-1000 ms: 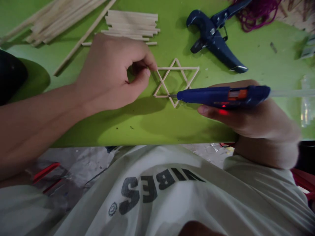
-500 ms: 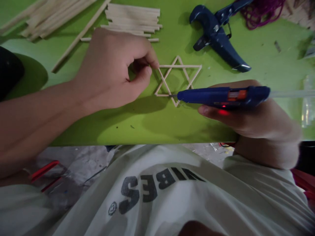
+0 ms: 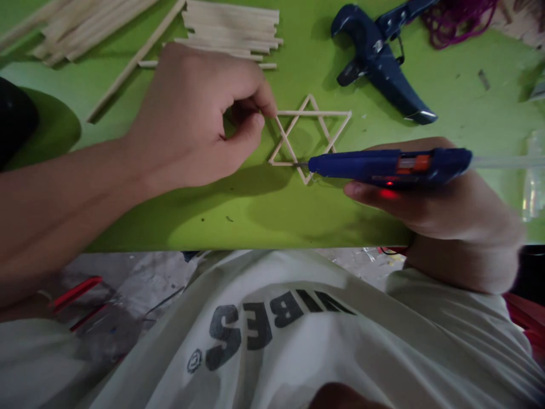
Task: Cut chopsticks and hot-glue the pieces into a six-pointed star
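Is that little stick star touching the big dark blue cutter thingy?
Apart: the head view shows bare green table between the stick star and the dark blue cutter.

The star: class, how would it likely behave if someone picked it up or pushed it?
The star is probably light, being thin sticks around open gaps. It may be fragile at its tips and crossings, where only slender pieces meet. Lying flat on the table, it would likely slide rather than roll or tip.
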Motion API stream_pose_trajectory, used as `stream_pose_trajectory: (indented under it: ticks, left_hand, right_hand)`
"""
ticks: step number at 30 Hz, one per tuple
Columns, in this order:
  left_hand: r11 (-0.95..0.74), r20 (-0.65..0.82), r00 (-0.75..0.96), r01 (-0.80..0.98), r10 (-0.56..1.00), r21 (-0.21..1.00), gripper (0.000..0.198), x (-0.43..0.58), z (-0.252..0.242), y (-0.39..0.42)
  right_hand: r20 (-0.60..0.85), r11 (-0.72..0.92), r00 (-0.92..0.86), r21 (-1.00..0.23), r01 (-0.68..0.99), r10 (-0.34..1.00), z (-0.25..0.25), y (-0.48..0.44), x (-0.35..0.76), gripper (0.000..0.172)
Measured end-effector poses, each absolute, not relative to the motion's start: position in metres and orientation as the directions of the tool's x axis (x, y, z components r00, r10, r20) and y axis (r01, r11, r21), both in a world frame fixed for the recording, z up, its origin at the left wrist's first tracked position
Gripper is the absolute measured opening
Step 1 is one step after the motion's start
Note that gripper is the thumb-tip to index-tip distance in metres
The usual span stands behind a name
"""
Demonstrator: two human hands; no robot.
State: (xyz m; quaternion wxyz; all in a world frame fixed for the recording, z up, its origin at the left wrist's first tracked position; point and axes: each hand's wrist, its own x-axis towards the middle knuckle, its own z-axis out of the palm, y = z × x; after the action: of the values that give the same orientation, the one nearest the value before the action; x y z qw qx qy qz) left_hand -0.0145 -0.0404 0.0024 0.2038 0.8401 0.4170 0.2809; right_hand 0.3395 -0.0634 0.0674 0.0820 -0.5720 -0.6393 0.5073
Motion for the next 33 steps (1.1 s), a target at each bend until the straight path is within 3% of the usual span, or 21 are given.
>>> stream_pose_trajectory:
  ticks: [11, 17, 28, 33]
  left_hand:
    - [-0.564, 0.296, 0.49, 0.603, 0.82, 0.564, 0.035, -0.015, 0.003, -0.041]
    - [-0.56, 0.298, 0.486, 0.589, 0.821, 0.583, 0.034, -0.014, 0.004, -0.041]
    - [-0.553, 0.279, 0.491, 0.605, 0.825, 0.573, 0.033, -0.014, 0.006, -0.042]
    - [-0.462, 0.158, 0.465, 0.667, 0.871, 0.584, 0.037, -0.011, 0.015, -0.046]
  right_hand:
    - [-0.47, -0.157, -0.323, -0.73, 0.665, 0.821, 0.066, -0.064, 0.34, 0.056]
    - [-0.458, -0.141, -0.341, -0.741, 0.656, 0.821, 0.066, -0.064, 0.344, 0.042]
    - [-0.441, -0.129, -0.349, -0.753, 0.646, 0.827, 0.07, -0.063, 0.35, 0.038]
    - [-0.423, -0.089, -0.383, -0.758, 0.646, 0.821, 0.072, -0.062, 0.35, 0.03]
